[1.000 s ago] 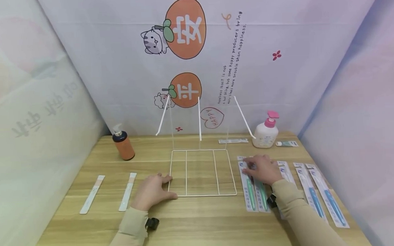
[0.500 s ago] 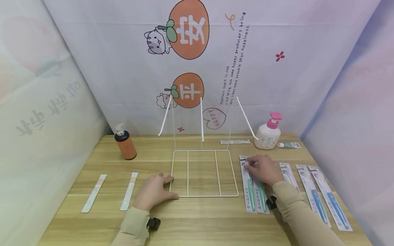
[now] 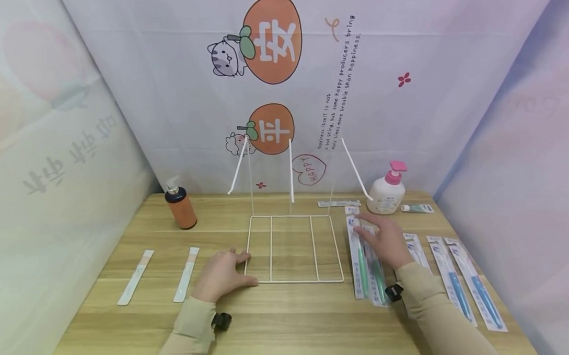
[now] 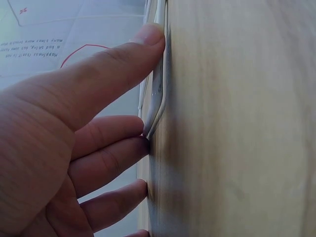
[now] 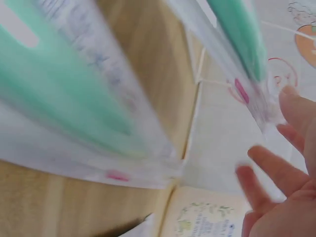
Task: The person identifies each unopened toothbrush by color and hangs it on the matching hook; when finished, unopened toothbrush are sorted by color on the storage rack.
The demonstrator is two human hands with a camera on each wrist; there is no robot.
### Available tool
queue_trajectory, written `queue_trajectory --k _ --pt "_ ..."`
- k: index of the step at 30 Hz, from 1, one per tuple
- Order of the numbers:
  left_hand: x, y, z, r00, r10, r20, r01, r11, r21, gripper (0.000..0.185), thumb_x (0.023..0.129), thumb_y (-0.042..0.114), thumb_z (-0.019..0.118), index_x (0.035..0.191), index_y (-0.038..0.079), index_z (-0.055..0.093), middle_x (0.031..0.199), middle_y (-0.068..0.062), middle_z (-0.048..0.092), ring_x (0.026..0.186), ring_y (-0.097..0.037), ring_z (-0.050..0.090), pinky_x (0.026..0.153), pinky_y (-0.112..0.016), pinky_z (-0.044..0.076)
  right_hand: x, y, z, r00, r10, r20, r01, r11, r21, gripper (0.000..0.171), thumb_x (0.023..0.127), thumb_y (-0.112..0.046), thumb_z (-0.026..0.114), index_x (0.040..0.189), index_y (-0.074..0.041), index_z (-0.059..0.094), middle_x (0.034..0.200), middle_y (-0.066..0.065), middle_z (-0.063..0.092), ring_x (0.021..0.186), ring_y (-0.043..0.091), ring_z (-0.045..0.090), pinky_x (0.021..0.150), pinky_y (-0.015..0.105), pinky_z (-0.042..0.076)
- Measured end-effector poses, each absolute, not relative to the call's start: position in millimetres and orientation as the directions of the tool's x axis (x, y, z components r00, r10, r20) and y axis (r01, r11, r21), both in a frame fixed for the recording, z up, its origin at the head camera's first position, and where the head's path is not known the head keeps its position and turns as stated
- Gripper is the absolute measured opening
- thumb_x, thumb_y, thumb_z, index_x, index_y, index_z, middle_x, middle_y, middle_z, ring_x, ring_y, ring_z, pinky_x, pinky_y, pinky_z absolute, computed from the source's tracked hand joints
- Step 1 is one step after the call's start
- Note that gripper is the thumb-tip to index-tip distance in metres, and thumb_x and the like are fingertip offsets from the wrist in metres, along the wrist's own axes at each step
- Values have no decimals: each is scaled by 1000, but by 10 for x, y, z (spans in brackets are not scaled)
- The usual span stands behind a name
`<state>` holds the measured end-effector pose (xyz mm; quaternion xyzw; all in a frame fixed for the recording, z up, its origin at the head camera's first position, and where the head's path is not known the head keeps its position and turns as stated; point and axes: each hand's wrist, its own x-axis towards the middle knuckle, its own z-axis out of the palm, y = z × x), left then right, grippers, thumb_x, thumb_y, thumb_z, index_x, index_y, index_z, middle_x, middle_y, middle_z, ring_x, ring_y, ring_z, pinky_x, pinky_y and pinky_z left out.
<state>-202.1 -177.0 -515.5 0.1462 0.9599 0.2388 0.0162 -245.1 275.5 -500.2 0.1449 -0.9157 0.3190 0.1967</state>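
The right hand (image 3: 386, 240) has its fingers (image 5: 269, 165) spread and fairly straight, and the fingertips touch the top end of a packaged green toothbrush (image 3: 359, 253). In the right wrist view that pack is blurred, and whether the thumb pinches it cannot be told. This toothbrush pack lies just right of the white wire rack (image 3: 291, 249), with its top end nearer the back wall than the second green toothbrush pack (image 3: 375, 271) beside it. The second pack runs partly under the right hand and wrist.

The left hand (image 3: 220, 274) lies flat on the wooden table (image 3: 289, 323) at the rack's front left corner. Its fingers (image 4: 106, 131) are straight and close together, and the thumb and fingertips press against the rack's wire edge.

Right of the rack, beyond the green packs, lie blue toothbrush packs (image 3: 476, 285) in a row. Behind them, right of the rack's back edge, stand a white pump bottle with a pink top (image 3: 387, 190) and a small tube (image 3: 417, 208). Left of the rack lie two narrow white strips (image 3: 185, 275), and an orange pump bottle (image 3: 180, 208) stands behind them.
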Motion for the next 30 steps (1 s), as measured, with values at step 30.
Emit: queue_trajectory --k 30 --pt "-2018 -1779 -5159 -958 284 43 271 843 465 77 72 55 98 135 16 78 143 -33 63 131 -50 63 104 -59 54 -1643 1422 -3717 -267 -181 946 -921 337 -196 37 102 -25 79 118 9 77 112 24 76 77 27 78 64 25 63"
